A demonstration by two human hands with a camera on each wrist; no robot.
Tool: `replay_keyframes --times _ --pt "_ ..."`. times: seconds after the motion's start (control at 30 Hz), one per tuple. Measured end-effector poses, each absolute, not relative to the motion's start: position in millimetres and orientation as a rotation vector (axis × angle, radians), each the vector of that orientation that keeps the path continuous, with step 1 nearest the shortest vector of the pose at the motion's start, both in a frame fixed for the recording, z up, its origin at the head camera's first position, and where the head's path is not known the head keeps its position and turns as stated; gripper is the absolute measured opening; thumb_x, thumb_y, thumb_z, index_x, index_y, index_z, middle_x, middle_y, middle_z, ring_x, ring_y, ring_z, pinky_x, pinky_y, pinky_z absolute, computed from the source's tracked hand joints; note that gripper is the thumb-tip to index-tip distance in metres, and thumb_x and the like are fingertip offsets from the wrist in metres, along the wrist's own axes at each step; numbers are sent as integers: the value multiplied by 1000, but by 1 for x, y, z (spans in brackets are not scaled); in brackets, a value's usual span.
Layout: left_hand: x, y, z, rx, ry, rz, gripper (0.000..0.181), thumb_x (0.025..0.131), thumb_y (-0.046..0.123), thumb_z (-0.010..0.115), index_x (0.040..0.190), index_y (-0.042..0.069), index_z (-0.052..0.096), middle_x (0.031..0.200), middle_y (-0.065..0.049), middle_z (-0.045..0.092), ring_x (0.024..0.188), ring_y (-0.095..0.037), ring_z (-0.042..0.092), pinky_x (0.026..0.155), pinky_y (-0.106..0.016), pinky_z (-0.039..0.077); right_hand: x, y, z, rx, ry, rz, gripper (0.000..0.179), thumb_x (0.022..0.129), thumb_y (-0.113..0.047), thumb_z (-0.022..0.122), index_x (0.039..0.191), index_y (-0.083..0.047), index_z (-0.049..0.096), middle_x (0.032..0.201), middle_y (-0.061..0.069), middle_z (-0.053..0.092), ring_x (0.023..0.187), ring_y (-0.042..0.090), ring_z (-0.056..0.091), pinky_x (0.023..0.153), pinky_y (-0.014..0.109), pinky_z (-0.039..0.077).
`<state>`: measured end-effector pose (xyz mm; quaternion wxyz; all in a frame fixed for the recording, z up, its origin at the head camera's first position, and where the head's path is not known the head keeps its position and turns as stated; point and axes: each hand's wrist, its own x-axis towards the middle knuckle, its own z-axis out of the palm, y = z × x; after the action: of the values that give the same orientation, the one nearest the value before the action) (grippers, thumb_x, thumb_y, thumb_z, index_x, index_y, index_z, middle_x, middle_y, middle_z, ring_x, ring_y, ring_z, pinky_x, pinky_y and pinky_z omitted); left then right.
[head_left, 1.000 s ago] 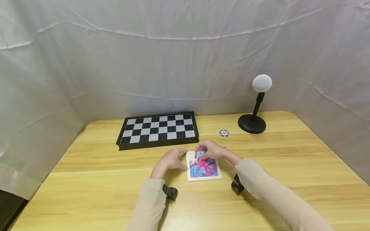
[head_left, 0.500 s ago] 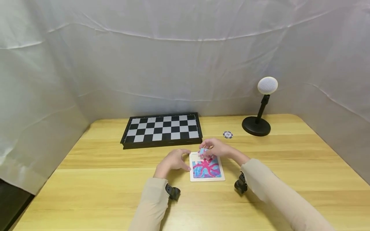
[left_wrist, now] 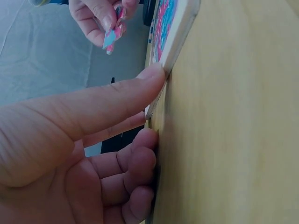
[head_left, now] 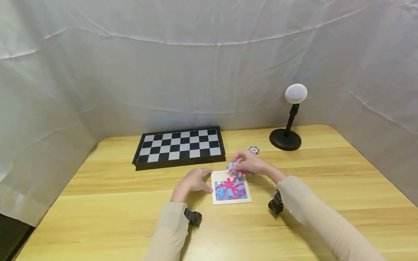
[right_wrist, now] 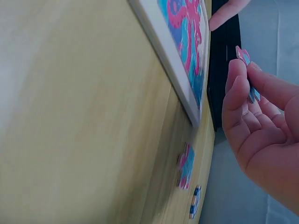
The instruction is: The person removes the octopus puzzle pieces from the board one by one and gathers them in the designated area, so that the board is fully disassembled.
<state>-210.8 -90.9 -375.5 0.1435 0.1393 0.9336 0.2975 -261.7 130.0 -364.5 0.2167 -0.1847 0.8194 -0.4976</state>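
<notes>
My right hand (head_left: 249, 162) pinches a pink and blue jigsaw piece (head_left: 232, 166) between thumb and fingers, raised over the far edge of a white-framed puzzle tray (head_left: 232, 201). Inside the tray a pink octopus picture shows, with a bare pale patch along its far left part. At the tray's left side, my left hand (head_left: 193, 180) touches the rim with thumb and index finger; its other fingers are loosely bent in the left wrist view. Another jigsaw piece (right_wrist: 186, 168) lies on the table past the tray's right side, mostly covered by the right hand in the head view.
A black-framed checkered board (head_left: 179, 146) lies behind the tray to the left. Beyond the right hand is a poker chip (head_left: 254, 149). A round white mesh disc on a black stand (head_left: 285, 139) stands at the back right. Grey cloth (head_left: 202, 72) hangs behind the table.
The right hand has lifted the jigsaw piece out of the tray's far part and carried it away and to the right. The left hand stays at the tray's left rim.
</notes>
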Motion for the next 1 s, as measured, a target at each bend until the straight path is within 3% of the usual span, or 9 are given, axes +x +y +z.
replay_keyframes --times 0.63,1.0 --pt "-211 -91 -377 414 2694 861 68 66 12 77 127 6 49 65 -2 51 58 -13 45 68 -30 41 -267 187 -356 -527 2240 -1494 29 89 2 49 115 15 47 84 18 56 62 17 58 61 33 52" --pt "-210 -91 -377 398 2691 870 68 66 12 77 127 6 49 64 -2 51 57 -13 45 64 -28 41 -270 221 -357 -384 2256 -1566 28 86 4 52 108 18 43 77 16 59 61 16 59 58 30 52"
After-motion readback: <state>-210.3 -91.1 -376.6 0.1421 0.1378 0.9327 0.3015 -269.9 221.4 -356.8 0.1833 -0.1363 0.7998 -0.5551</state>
